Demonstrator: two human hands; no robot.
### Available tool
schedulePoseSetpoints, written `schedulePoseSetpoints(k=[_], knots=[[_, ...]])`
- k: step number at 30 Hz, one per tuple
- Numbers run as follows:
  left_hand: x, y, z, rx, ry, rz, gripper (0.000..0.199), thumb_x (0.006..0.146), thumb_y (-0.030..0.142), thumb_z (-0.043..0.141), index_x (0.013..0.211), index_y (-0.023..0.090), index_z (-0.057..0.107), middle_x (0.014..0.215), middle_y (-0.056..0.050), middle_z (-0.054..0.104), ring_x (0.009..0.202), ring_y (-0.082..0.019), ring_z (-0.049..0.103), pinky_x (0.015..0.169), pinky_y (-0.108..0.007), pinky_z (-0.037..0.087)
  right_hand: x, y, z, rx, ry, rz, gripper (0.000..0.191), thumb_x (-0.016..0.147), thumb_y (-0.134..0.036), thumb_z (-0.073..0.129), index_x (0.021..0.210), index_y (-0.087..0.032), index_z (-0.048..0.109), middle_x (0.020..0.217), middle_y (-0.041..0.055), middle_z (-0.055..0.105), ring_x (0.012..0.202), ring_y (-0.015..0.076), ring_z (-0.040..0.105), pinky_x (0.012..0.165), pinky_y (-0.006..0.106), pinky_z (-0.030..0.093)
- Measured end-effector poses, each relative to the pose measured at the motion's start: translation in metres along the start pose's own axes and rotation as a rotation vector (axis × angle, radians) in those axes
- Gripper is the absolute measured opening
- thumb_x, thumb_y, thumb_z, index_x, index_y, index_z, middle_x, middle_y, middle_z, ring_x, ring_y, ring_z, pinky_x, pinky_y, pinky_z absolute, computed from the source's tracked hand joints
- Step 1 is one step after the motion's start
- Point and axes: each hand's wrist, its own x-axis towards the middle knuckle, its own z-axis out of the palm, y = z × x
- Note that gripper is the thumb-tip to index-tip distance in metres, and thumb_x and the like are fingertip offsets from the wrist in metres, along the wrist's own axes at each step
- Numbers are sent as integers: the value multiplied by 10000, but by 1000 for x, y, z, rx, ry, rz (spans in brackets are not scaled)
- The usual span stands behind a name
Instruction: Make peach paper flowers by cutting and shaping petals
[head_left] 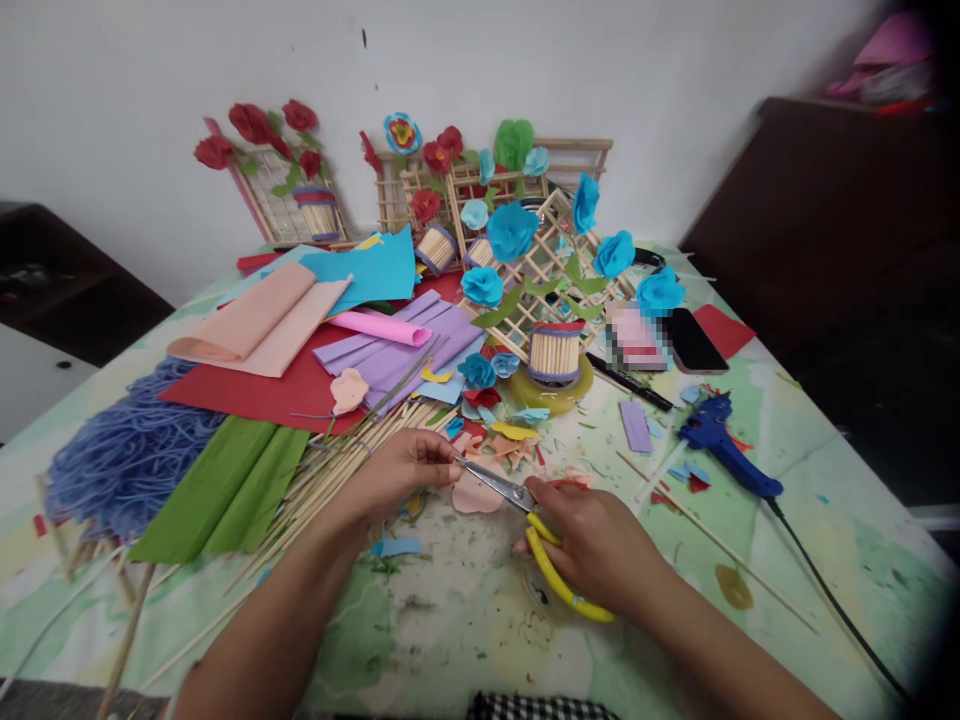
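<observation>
My right hand (589, 540) grips a pair of scissors (504, 487) with yellow handles, close to the pivot. Their blades point left and look closed. At the blade tips, my left hand (409, 470) has its thumb and fingers pinched together; anything between them is too small or hidden to make out. Under the blades lies a peach paper piece (478, 495) with a scalloped edge. Further off, a peach paper flower (349, 391) rests by the purple paper. Paper scraps (514, 447) in peach, yellow and blue are scattered just beyond my hands.
A stick lattice (517, 325) with blue paper flowers stands behind the scraps. To the right lie a blue glue gun (724, 440) with its cord, a black phone (694, 340) and a marker (630, 382). Blue yarn (142, 450), green paper (217, 490) and thin sticks (322, 490) fill the left.
</observation>
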Motion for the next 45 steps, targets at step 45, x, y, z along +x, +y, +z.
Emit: schedulePoseSetpoints(k=[45], knots=[[-9,-15,57,-433,20,318,359,541,227,818,853,147,658,774,-25,676,714,-110,609,656,-205,454,30,-13,-26,234,358,81,435,881,-455,423,631,-157,617,586,15,578,567,122,493,543,230,308]])
